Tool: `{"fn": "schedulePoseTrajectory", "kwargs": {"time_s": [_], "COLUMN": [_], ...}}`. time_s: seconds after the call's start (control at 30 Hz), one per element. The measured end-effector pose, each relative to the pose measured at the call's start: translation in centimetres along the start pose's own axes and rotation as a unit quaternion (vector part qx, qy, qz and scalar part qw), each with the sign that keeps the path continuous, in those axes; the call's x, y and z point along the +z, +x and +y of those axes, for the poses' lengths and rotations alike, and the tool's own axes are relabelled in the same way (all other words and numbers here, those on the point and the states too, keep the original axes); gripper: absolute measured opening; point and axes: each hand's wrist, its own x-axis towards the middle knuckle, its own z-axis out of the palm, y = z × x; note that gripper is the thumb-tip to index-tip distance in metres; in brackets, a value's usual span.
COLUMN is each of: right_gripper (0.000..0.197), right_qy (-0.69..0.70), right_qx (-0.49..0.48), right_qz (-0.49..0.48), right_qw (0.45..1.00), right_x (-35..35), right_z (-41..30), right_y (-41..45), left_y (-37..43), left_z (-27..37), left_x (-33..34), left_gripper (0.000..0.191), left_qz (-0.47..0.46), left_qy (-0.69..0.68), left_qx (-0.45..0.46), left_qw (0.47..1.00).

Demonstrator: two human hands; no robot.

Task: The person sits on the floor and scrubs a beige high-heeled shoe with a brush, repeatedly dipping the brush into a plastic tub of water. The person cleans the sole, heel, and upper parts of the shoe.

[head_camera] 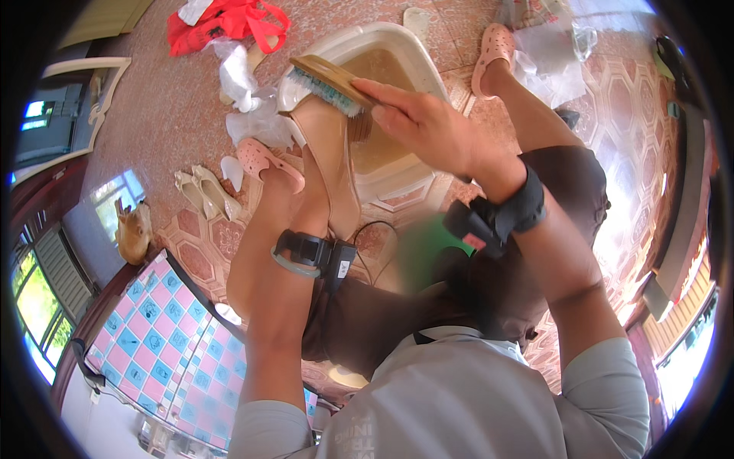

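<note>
My right hand (424,123) grips a wooden scrubbing brush (330,77) with pale and blue-green bristles. Its bristles rest against the upper end of a beige shoe (324,135), beside a glossy whitish part. The shoe is held tilted, its lower end towards me. My left hand (312,166) supports it from the left side; most of the fingers are hidden behind the shoe. Below and beyond the shoe stands a white plastic basin (427,51) holding cloudy brownish water (384,140).
A pair of cream shoes (207,192) stands on the tiled floor at left, near crumpled clear plastic (261,126). A red bag (229,26) lies farther off. Pink clogs (496,49) are on my feet. A pink-and-blue checked surface (172,344) is at lower left.
</note>
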Motion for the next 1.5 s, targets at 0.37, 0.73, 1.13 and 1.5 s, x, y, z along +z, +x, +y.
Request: {"fn": "schedulePoseTrajectory", "kwargs": {"time_s": [0.37,0.73,1.13,1.5], "right_gripper": [0.049,0.073,0.060,0.050], "right_qy": [0.467,0.377,0.320,-0.097], "right_qx": [0.235,0.099,0.214,0.246], "right_qz": [-0.164,0.035,0.005,-0.103], "right_qw": [0.837,0.920,0.923,0.959], "right_x": [-0.2,2.2,4.0,6.4], "right_z": [5.3,4.6,8.4,17.5], "right_y": [0.4,1.8,2.4,-2.0], "left_y": [1.6,0.4,0.3,0.6], "left_z": [1.4,5.0,4.8,3.7], "left_x": [0.0,-3.2,-1.1,-0.7], "left_gripper": [0.037,0.035,0.028,0.029], "left_qz": [0.000,0.094,0.127,0.162], "left_qy": [0.197,0.006,-0.096,0.022], "left_qx": [0.030,-0.114,-0.087,-0.087], "left_qw": [0.980,0.989,0.983,0.983]}}
